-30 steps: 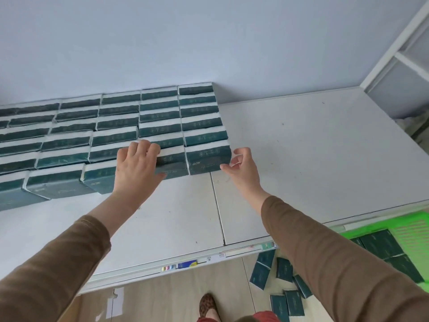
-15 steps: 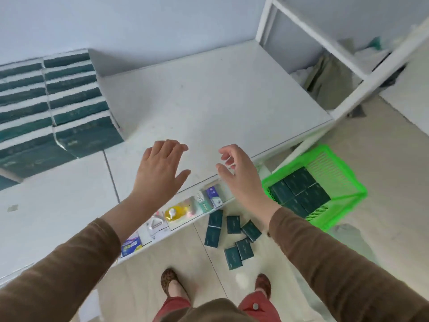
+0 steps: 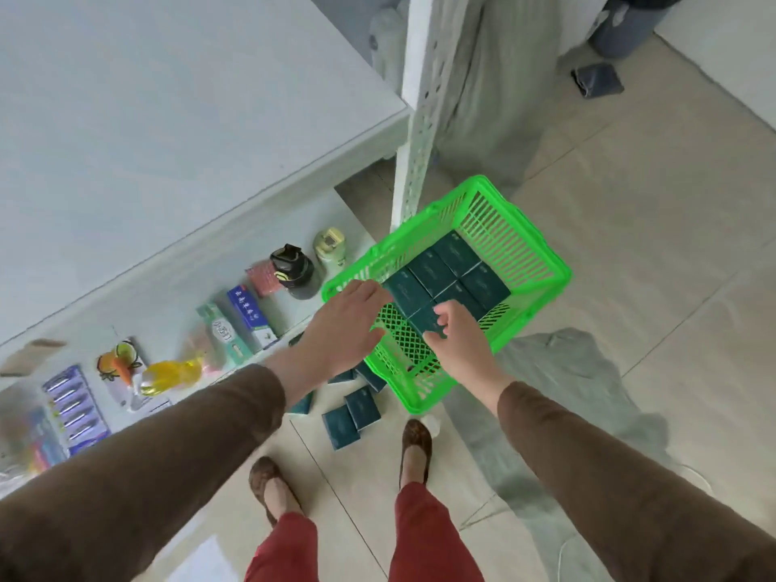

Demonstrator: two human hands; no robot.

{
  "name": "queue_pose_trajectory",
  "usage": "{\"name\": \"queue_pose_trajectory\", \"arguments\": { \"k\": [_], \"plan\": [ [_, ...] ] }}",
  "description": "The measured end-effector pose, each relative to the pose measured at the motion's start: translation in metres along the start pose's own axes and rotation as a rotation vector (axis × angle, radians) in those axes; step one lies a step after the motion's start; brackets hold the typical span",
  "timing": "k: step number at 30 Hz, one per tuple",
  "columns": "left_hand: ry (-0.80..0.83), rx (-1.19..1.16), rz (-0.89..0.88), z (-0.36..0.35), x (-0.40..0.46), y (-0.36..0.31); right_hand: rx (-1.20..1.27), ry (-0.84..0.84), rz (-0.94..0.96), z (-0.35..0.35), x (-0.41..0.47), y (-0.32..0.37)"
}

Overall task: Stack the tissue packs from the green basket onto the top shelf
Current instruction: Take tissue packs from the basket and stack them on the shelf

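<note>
Top shelf point(image 3: 168, 119): broad, white and bare in view, filling the upper left, its front edge running diagonally down to the left and its right corner meeting a perforated white upright point(image 3: 415, 132). Lower shelf point(image 3: 268, 241) beneath it: along its front edge a yellow bottle point(image 3: 172, 373), a blue-and-white box point(image 3: 251, 317), a dark flask point(image 3: 294, 273) and a pale green container point(image 3: 330, 247). Green basket point(image 3: 533, 262) on the tiled floor just right of the upright's foot, long axis running from lower left to upper right, open side up. Dark green tissue packs point(image 3: 455, 273) lying flat in two rows across the middle of the basket floor, rows following the basket's long axis, broad faces upward; the basket's near-left end showing bare mesh. Left hand point(image 3: 342, 325) over the basket's left rim, palm down, fingers spread fairly wide and straight, fingertips at or just over the nearest pack in the left row; contact not clear. Right hand point(image 3: 457, 333) inside the basket, fingers curled round the near edge of the nearest pack in the right row point(image 3: 426, 319). Loose tissue packs point(image 3: 350, 415) scattered flat on the floor beside the basket's near-left corner, pointing various ways.
</note>
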State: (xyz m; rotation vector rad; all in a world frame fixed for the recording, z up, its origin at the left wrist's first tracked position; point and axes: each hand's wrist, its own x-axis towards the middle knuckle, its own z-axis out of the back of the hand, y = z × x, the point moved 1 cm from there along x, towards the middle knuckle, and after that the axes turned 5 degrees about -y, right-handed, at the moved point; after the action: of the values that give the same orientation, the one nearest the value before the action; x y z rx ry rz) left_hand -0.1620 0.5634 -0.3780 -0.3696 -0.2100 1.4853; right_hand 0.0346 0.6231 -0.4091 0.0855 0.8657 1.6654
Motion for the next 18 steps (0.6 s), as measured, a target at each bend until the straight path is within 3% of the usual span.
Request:
{"name": "queue_pose_trajectory", "arguments": {
  "k": [4, 8, 18],
  "plan": [
    [0.179, 0.103, 0.000, -0.087, 0.071, 0.018, -0.127, 0.121, -0.142, -0.026, 0.056, -0.065],
    [0.297, 0.251, -0.004, -0.156, 0.129, 0.049, -0.254, 0.179, -0.158, -0.070, 0.102, -0.102],
    [0.337, 0.414, -0.156, -0.274, 0.196, 0.081, -0.425, 0.034, -0.189, -0.160, 0.162, -0.151]
  ]
}}
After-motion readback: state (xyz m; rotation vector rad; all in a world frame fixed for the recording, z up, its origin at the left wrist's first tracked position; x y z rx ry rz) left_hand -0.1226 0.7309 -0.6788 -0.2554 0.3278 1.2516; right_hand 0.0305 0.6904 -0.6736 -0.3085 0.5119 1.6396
